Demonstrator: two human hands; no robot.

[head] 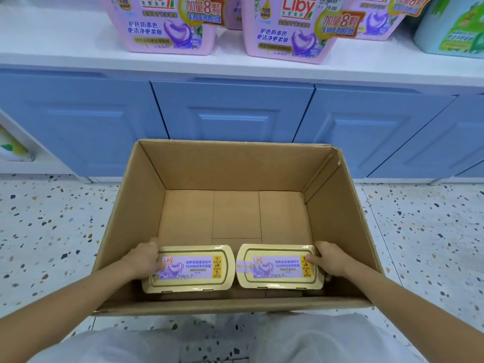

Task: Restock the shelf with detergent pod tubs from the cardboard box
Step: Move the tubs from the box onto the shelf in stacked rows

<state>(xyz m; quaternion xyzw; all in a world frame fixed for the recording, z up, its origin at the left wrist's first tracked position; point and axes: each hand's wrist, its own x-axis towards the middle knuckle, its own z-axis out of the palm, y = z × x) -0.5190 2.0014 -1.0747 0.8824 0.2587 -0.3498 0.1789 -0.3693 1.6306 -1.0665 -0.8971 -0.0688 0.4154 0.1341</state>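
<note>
While the cardboard box [235, 166] sits open on the speckled terrazzo floor [47, 226], close up against the blue cabinet doors [233, 111], its bottom flaps lie bare at the far end and its near wall hides the lower sides of what is inside. Above the doors runs the white shelf [65, 40]. On it a pink Liby tub [162, 30] and a second pink Liby tub [290, 35] stand at the front edge, apart from each other, with a teal-and-green container [455, 27] at the far right.

Two gold-lidded tubs lie side by side against the box's near wall, almost touching. Both bare forearms reach in over that wall. The left hand [142, 258] grips the outer end of the left pod tub [190, 268], thumb laid on the lid, fingers wrapped down its side out of sight. The right hand [331, 259] mirrors it on the right pod tub [279, 267], thumb pressed on the lid's label, fingers curled under the outer end.
</note>
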